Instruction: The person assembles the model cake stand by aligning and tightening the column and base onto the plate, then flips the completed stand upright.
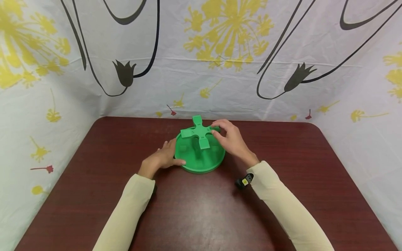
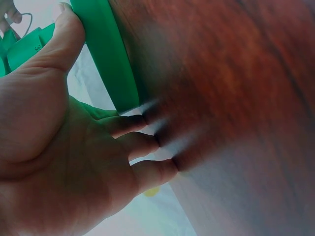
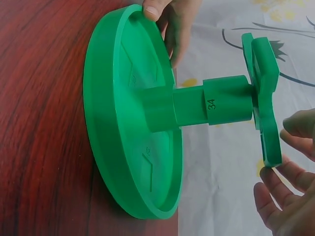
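Note:
A green round base (image 1: 201, 165) with a raised rim rests on the table. From its centre rises a green post (image 3: 187, 105), whose collar is marked 34. On top of the post sits a green cross-shaped piece (image 1: 201, 131) with short, wide arms. My left hand (image 1: 161, 155) holds the base's left edge: the thumb lies over the rim, and the other fingers spread along the outer wall and the tabletop. At the upper right, my right hand (image 1: 232, 139) has its thumb and fingertips about one arm of the cross-shaped piece.
The dark red-brown table (image 1: 201, 212) has rounded far corners. Directly behind it hangs a white cloth (image 1: 176, 83) printed with yellow and dark plant shapes. A black wrist device (image 1: 245, 181) sits by the right cuff.

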